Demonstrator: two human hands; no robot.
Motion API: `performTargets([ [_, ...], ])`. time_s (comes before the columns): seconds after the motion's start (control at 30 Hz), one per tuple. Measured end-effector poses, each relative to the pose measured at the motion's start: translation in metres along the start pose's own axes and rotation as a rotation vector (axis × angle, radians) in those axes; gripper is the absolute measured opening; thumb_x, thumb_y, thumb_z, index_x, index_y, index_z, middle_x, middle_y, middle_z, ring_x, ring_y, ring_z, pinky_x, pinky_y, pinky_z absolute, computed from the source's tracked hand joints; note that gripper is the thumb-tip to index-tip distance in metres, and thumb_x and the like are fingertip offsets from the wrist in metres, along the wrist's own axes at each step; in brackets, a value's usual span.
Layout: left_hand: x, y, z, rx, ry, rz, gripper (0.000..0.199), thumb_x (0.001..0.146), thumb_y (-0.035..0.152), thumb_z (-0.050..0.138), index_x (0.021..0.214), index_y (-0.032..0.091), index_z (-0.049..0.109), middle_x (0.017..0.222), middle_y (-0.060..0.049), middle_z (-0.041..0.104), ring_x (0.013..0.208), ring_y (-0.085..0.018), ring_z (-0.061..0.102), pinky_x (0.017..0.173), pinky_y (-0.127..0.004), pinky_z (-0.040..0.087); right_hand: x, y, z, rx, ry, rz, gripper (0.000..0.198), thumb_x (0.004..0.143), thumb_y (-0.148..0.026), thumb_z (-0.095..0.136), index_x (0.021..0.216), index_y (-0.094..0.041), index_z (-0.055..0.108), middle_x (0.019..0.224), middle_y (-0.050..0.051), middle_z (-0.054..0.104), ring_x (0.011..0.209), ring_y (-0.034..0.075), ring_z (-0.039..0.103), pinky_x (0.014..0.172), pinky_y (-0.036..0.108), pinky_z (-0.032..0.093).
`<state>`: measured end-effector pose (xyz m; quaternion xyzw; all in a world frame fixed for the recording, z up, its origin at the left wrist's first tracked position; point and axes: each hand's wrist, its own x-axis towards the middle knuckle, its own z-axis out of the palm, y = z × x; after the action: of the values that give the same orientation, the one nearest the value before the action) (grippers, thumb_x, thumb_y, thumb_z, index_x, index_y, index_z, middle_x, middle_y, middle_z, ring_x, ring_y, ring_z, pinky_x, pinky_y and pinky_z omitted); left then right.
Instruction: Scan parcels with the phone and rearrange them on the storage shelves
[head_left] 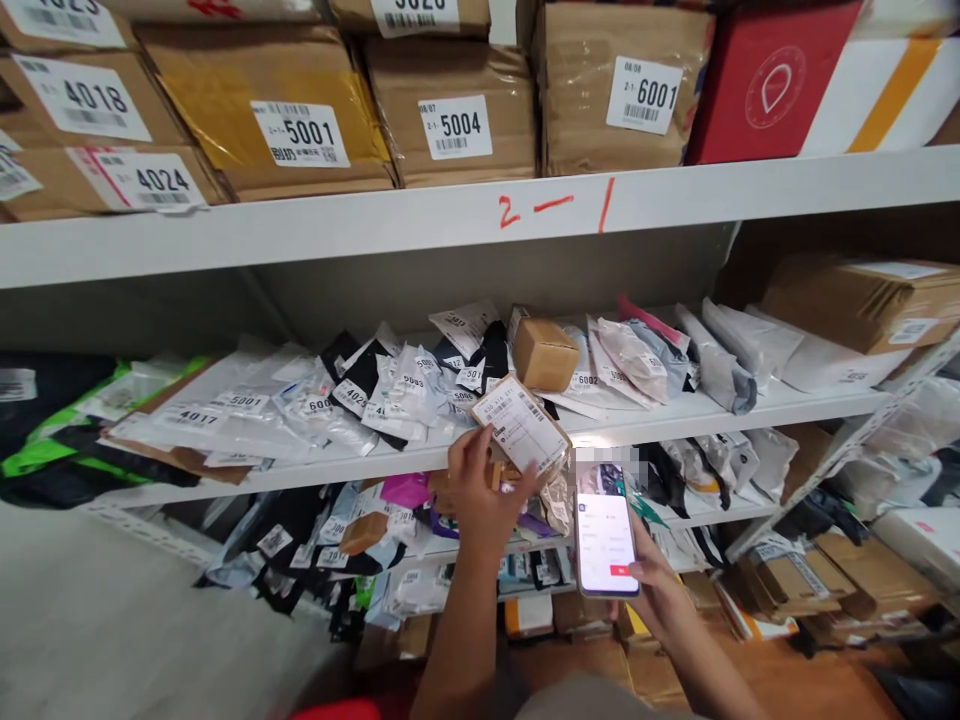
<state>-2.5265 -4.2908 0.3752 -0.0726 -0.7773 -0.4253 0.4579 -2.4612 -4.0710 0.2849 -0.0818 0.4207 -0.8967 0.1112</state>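
My left hand [484, 495] grips a small cardboard parcel [523, 424] with a white printed label facing up. The parcel is tilted, just in front of the middle shelf's edge. To its right, my right hand [651, 568] is closed around a smartphone [606, 535] held upright. Its lit screen shows a white page with a red button, and my thumb rests beside that button. The top of the phone is blurred out. Behind the parcel, a small brown box [545, 355] sits on the middle shelf among plastic mailing bags [412, 385] with number labels.
Numbered cartons [454, 115] and a red box [772, 85] fill the upper shelf [420, 215], marked "2-1" in red. A large carton [862, 300] lies at right on the middle shelf [675, 420]. Lower shelves hold more bagged parcels [364, 535]. Grey floor [150, 600] shows at left.
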Motion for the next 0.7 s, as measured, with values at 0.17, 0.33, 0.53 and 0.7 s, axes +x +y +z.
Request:
performTargets([
  [0.17, -0.017, -0.003, -0.001, 0.115, -0.208, 0.09, 0.102, 0.08, 0.029, 0.078, 0.161, 0.025, 0.017, 0.165, -0.02, 0.012, 0.153, -0.037, 0.023, 0.118, -0.052, 0.039, 0.013, -0.011, 0.013, 0.034, 0.008, -0.048, 0.093, 0.068, -0.031, 0.074, 0.154, -0.03, 0.038, 0.1, 0.009, 0.074, 0.066, 0.024, 0.066, 0.042, 0.029, 0.053],
  [0.33, -0.026, -0.016, 0.001, 0.016, 0.138, 0.03, 0.039, 0.096, 0.021, 0.055, 0.134, 0.029, 0.057, 0.153, -0.013, 0.039, 0.145, -0.028, 0.04, 0.118, -0.045, 0.04, 0.003, -0.022, 0.009, 0.058, 0.0, -0.057, 0.089, 0.07, -0.028, 0.077, 0.152, -0.03, 0.042, 0.103, 0.007, 0.074, 0.062, 0.02, 0.063, 0.043, 0.028, 0.055],
  [0.53, -0.042, -0.035, 0.034, -0.02, 0.262, -0.101, 0.073, 0.084, 0.033, 0.073, 0.141, 0.023, 0.029, 0.153, -0.023, 0.016, 0.146, -0.033, 0.034, 0.115, -0.052, 0.043, -0.005, -0.021, 0.009, 0.075, -0.06, 0.005, 0.093, 0.071, -0.031, 0.079, 0.154, -0.034, 0.038, 0.102, 0.007, 0.075, 0.062, 0.023, 0.066, 0.044, 0.03, 0.055],
  [0.7, -0.042, -0.049, 0.04, 0.006, 0.387, -0.189, 0.08, 0.079, 0.038, 0.075, 0.142, 0.025, 0.027, 0.147, -0.025, 0.034, 0.14, -0.038, 0.042, 0.116, -0.061, 0.037, -0.013, -0.035, 0.039, 0.046, -0.153, 0.156, 0.091, 0.073, -0.039, 0.079, 0.154, -0.035, 0.038, 0.121, 0.009, 0.072, 0.085, 0.032, 0.073, 0.072, 0.044, 0.059],
])
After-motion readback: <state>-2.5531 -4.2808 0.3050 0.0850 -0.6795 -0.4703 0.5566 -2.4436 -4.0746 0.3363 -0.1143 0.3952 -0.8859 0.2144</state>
